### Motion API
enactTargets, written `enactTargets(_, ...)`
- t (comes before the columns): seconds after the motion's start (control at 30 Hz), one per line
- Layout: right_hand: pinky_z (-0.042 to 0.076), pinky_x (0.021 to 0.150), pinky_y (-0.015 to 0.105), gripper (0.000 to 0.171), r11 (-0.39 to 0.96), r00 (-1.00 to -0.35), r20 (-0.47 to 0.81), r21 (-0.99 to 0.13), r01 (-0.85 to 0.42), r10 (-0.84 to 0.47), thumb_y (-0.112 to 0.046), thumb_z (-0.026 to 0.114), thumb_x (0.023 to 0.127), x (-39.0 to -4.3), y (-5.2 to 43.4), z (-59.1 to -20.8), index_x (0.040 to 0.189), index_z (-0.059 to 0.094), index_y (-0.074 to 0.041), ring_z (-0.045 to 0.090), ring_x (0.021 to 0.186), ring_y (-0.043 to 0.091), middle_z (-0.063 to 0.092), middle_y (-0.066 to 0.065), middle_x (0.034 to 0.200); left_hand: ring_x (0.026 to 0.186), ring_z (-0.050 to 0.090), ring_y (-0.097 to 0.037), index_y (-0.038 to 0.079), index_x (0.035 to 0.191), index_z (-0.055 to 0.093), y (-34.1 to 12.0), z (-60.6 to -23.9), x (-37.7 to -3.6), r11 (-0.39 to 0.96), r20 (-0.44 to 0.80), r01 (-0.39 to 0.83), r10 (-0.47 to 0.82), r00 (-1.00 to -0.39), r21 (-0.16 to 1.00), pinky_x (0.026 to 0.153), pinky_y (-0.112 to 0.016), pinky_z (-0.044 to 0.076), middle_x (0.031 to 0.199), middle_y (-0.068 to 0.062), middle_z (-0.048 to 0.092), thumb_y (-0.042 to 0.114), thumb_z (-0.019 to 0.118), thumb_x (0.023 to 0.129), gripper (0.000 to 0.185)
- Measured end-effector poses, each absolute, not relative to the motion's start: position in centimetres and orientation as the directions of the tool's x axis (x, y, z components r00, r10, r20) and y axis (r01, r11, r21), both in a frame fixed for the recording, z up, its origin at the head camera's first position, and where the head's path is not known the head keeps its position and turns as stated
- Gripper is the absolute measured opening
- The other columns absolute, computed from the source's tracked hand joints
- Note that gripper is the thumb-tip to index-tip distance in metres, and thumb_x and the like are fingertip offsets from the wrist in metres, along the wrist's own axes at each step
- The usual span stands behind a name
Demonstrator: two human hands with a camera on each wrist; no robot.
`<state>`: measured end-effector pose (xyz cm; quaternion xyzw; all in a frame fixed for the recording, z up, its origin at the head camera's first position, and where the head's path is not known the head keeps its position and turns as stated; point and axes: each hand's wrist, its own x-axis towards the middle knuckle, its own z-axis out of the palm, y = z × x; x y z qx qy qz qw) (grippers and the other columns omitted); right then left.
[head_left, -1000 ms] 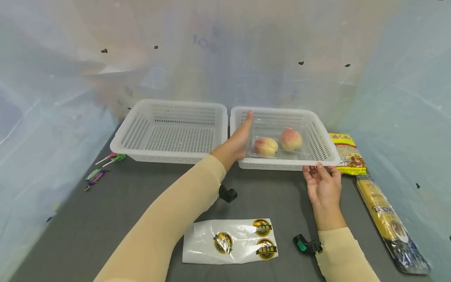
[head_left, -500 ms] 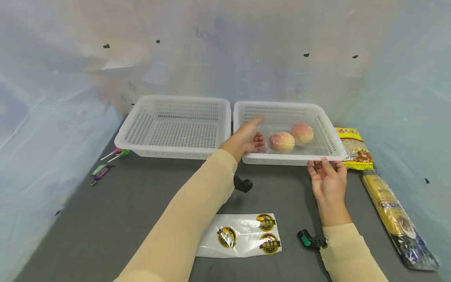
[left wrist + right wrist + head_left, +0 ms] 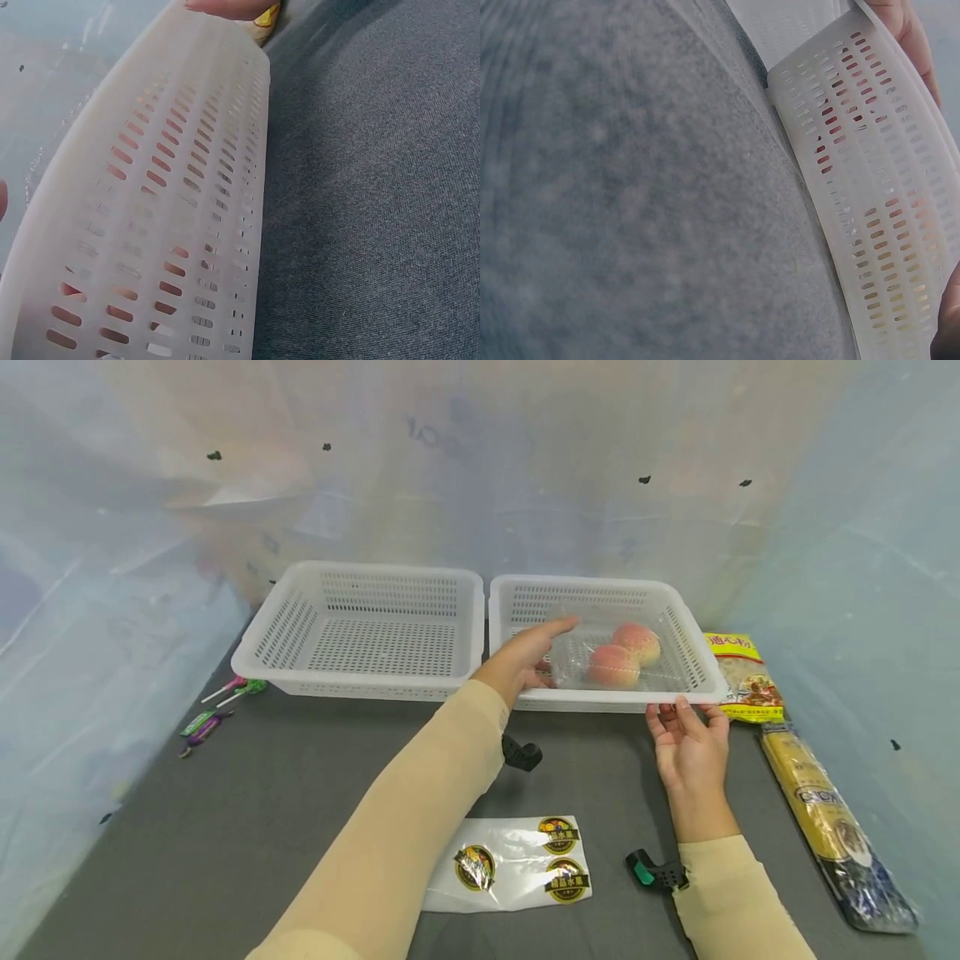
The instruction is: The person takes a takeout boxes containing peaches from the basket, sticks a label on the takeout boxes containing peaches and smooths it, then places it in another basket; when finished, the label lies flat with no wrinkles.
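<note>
Head view: right hand (image 3: pixel 690 750) pinches the basket rim (image 3: pixel 592 696); left hand (image 3: pixel 521 662) is by the peaches (image 3: pixel 613 668), can't tell its grip.

From my station I see the sleeved left arm (image 3: pixel 397 810) stretched diagonally forward, its left hand (image 3: pixel 522 658) thumb-extended above bent fingers, while the shorter-looking right arm (image 3: pixel 738 897) reaches ahead, right hand (image 3: pixel 692 760) palm up.
</note>
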<state>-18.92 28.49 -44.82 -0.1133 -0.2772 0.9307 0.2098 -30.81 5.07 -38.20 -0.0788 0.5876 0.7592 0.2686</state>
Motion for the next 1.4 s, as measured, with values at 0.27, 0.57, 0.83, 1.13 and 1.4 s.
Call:
enactTargets(0.27,0.065,0.078,0.042,0.036,-0.751,-0.891,-0.079,-0.574,-0.326,0.447,0.009,0.065,0.105,-18.8,28.6,-44.8,0.129,0.043,-0.007,0.063,0.088,0.028,0.052,0.019,0.116,0.103,0.061,-0.039,0.015,0.166,0.043,5.3,-38.2,-30.7,-0.148,-0.457,-0.509,0.282,-0.844,0.848,0.088,-0.051,0.062,0.142,-0.029,0.051,0.045,0.089,0.093,0.092)
enactTargets(0.57,0.065,0.078,0.042,0.035,-0.747,-0.888,-0.066,-0.571,-0.340,0.455,0.010,0.064,0.105,-19.2,28.6,-44.8,0.129,0.043,-0.006,0.063,0.088,0.028,0.051,0.019,0.119,0.074,0.053,-0.025,0.013,0.162,0.046,5.7,-37.2,-30.1,-0.025,-0.410,-0.417,0.140,-0.901,0.908,0.061,-0.038,0.062,0.138,-0.015,0.052,0.047,0.077,0.094,0.082)
enactTargets(0.83,0.065,0.079,0.042,0.036,-0.735,-0.892,-0.062,-0.594,-0.327,0.447,0.008,0.065,0.105,-19.1,28.6,-44.8,0.131,0.044,-0.005,0.063,0.088,0.027,0.052,0.019,0.118,0.095,0.056,-0.033,0.009,0.158,0.050,4.5,-35.9,-30.0,-0.072,-0.348,-0.364,0.175,-0.921,0.928,0.077,-0.045,0.066,0.150,-0.016,0.047,0.045,0.075,0.096,0.076)
enactTargets(1.13,0.065,0.080,0.042,0.041,-0.743,-0.901,-0.070,-0.595,-0.307,0.428,0.006,0.063,0.107,-19.0,28.6,-44.8,0.139,0.040,-0.004,0.062,0.090,0.027,0.054,0.020,0.121,0.125,0.056,-0.054,0.015,0.148,0.059,0.7,-33.5,-29.3,-0.246,-0.228,-0.318,0.333,-0.915,0.916,0.089,-0.063,0.060,0.151,-0.029,0.046,0.040,0.070,0.102,0.053)
enactTargets(1.4,0.065,0.082,0.042,0.040,-0.748,-0.910,-0.054,-0.590,-0.304,0.412,0.006,0.065,0.106,-18.9,28.7,-44.7,0.137,0.042,-0.005,0.063,0.090,0.028,0.054,0.019,0.117,0.112,0.066,-0.048,0.012,0.146,0.054,-2.9,-32.6,-26.6,-0.261,-0.166,-0.278,0.379,-0.910,0.924,0.081,-0.063,0.062,0.138,-0.026,0.054,0.037,0.064,0.101,0.052)
